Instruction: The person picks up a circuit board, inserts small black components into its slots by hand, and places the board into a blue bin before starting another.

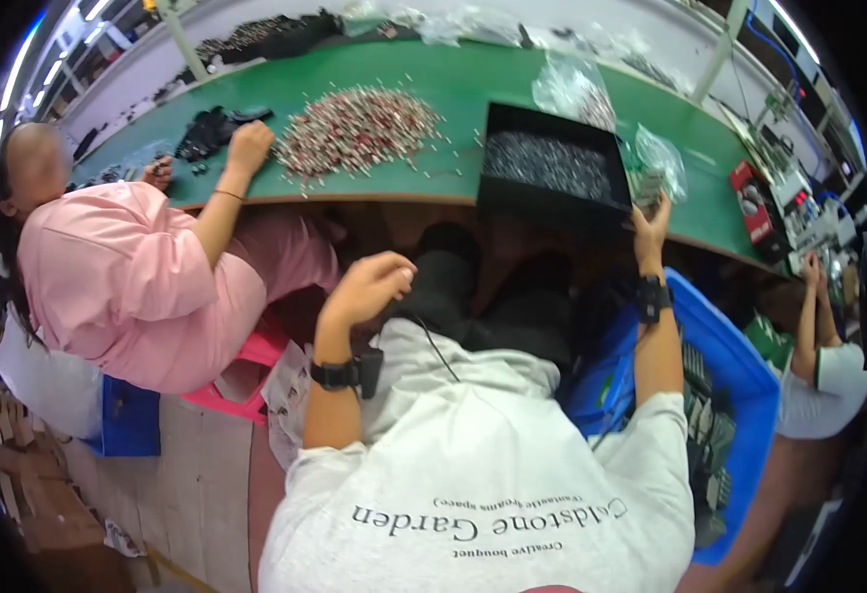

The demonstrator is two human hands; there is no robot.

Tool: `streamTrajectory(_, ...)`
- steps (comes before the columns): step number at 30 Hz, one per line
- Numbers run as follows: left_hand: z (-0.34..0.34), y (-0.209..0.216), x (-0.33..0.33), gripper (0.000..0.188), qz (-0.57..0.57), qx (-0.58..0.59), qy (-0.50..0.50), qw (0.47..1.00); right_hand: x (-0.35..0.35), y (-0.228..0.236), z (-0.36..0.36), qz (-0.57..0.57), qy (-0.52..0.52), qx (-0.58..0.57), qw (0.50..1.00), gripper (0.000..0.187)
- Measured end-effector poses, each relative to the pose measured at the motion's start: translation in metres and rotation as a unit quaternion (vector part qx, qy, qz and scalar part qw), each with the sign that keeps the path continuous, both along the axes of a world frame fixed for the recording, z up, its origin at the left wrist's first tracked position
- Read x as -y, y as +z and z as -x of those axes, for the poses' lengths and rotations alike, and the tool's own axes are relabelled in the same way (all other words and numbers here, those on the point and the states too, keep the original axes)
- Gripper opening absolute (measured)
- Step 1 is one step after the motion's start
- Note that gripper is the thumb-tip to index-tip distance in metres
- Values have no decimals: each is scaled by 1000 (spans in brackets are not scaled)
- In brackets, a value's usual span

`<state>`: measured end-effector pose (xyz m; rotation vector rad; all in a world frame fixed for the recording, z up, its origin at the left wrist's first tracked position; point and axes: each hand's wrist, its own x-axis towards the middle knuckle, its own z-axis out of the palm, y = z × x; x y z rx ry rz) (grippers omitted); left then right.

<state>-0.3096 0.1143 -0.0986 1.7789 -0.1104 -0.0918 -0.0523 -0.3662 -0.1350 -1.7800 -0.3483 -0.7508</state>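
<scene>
My right hand [653, 225] is raised at the table's front edge, closed on a small grey ridged piece [646, 186]. It is beside the right wall of a black open box [556, 208], which holds many small dark shiny parts. My left hand [374, 287] hovers over my lap, its fingers bent together. Whether anything is between those fingers is hidden. A blue bin [749, 445] at my right side holds several dark grey ridged pieces [707, 435], much like the one in my right hand.
A heap of small red and silver parts [359, 133] lies on the green table [458, 79]. Clear plastic bags [572, 87] sit behind the box. A co-worker in pink [137, 282] handles black parts at left; another person [828, 381] sits far right, near a red box [757, 208].
</scene>
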Motion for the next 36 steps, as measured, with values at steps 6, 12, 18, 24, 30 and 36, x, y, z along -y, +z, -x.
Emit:
streamTrajectory(6, -8, 18, -5, 21, 58, -7, 11, 998, -19, 10, 10, -99, 73, -40, 992, 72)
streamTrajectory(12, -35, 33, 19, 19, 106, 33, -1, 994, -24, 18, 17, -101, 73, -50, 991, 72)
streamTrajectory(18, -55, 55, 34, 18, 99, 87, -4, 991, -20, 14, 22, -120, 100, -54, 986, 73)
streamTrajectory(24, -83, 69, 22, 22, 272, 138, -26, 952, -25, 16, 23, -162, 101, -63, 980, 76)
streamTrajectory(30, -154, 89, 17, 17, 266, 171, -16, 949, -29, 30, 24, -165, 60, -47, 983, 75)
streamTrajectory(36, -191, 70, 19, 21, 292, 178, 9, 940, -8, 47, 23, -34, -87, 21, 995, 81)
